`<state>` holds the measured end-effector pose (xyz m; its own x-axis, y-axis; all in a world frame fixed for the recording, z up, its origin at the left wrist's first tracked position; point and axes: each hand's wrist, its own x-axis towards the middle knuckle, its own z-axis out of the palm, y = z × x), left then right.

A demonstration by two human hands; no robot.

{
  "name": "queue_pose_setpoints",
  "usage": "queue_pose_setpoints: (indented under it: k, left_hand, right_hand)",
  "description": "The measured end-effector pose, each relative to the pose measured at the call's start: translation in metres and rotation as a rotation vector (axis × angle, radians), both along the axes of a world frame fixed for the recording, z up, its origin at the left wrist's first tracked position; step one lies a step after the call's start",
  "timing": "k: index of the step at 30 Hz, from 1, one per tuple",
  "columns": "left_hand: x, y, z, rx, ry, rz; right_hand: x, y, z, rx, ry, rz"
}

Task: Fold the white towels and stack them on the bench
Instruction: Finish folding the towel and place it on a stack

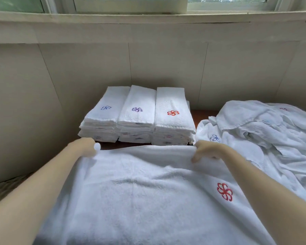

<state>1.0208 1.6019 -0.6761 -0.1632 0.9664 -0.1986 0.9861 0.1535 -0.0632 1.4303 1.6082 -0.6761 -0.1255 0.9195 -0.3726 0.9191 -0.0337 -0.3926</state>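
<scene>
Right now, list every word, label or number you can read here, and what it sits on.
No text reads clearly.
Small tags on the folded towel stacks: red and dark print, too small and blurred.
Embroidered flower emblem on the spread towel: a picture, not lettering.

Matt, nubbly terry-cloth towel (140, 191)

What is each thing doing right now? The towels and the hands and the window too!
Spread towel: open flat, unfolded, red flower facing up, far edge held by both hands.
Left hand: gripping the towel's far left corner.
Right hand: pinching the towel's far edge.
Folded towels: three neat stacks, side by side, on the bench.
Towel pile: crumpled, unfolded.
Window: looks closed.
</scene>
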Motion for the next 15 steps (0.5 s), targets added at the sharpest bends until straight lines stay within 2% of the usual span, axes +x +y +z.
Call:
queue_pose_setpoints:
  k: [4,7,9,11,13,15]
  left_hand:
    - [-0.021,-0.008,0.049,0.398,-0.142,0.247]
    - [-0.042,-0.015,0.094,0.73,-0.245,0.241]
    - [-0.049,-0.02,0.126,0.984,-0.442,0.135]
    - [-0.047,-0.027,0.162,1.176,-0.685,0.12]
    - [-0.04,-0.039,0.201,1.298,-0.927,0.13]
    - [-0.034,-0.052,0.237,1.36,-1.141,0.174]
  right_hand:
    - [0.012,-0.008,0.064,0.226,0.054,-0.067]
    - [0.029,-0.021,0.122,0.476,0.124,-0.146]
    - [0.038,-0.033,0.157,0.698,0.199,-0.216]
    - [0.042,-0.045,0.189,0.952,0.24,-0.254]
    - [0.043,-0.06,0.217,1.197,0.275,-0.263]
    - [0.042,-0.081,0.238,1.322,0.409,-0.253]
